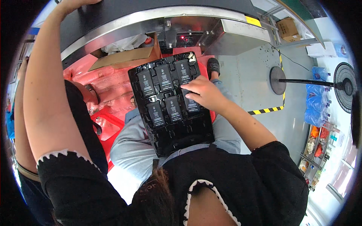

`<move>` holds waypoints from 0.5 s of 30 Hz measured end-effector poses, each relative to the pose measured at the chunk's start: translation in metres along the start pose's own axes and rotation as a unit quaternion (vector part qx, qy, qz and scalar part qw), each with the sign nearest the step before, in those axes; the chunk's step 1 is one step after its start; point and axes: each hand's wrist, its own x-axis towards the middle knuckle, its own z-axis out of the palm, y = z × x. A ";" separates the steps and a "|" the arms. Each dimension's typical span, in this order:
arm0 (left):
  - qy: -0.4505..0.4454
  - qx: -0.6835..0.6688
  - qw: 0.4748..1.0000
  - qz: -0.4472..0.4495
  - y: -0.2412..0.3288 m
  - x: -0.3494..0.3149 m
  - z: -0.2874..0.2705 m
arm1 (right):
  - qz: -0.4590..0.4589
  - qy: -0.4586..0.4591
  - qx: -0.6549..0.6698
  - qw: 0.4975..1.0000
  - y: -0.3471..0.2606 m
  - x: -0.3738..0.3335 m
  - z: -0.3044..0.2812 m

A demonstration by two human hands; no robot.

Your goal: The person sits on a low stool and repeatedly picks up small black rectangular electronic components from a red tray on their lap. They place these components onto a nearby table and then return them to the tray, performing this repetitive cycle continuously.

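Observation:
On my lap lies a black plastic tray (181,136), tilted a little, with flat black batteries (163,78) in two rows of compartments. My right hand (203,93) is over the tray's right column, thumb and fingers closed at the upper end of the lower right battery (191,104). Part of that battery is hidden under the hand. My left arm stretches far forward, and my left hand (77,3) is at the dark worktop (124,8). The picture's top edge cuts off its fingers, so its grip does not show.
Under the worktop's metal edge stands an open cardboard box (124,60) with plastic bags. Red sheeting (81,75) covers the floor at left, beside another person's arm (20,109). A standing fan (342,87), blue-wrapped packs (317,98) and a shelf (316,150) are at right.

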 end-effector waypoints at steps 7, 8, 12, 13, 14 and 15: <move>0.100 -0.059 0.987 0.115 0.025 0.018 0.048 | 0.024 0.088 -0.189 0.978 -0.019 -0.041 0.015; 0.110 -0.085 0.979 0.147 0.032 0.028 0.063 | 0.042 0.075 -0.190 0.978 -0.018 -0.050 0.017; 0.355 0.019 0.906 0.229 0.006 -0.083 0.073 | -0.024 0.077 -0.222 0.972 -0.031 -0.048 0.047; 0.397 0.024 0.875 0.276 0.015 -0.095 0.095 | -0.004 0.080 -0.227 0.971 -0.028 -0.052 0.047; 0.397 0.030 0.860 0.319 0.032 -0.121 0.117 | 0.016 0.089 -0.226 0.970 -0.024 -0.056 0.047; 0.396 0.040 0.845 0.356 0.044 -0.159 0.136 | 0.029 0.096 -0.220 0.970 -0.022 -0.059 0.047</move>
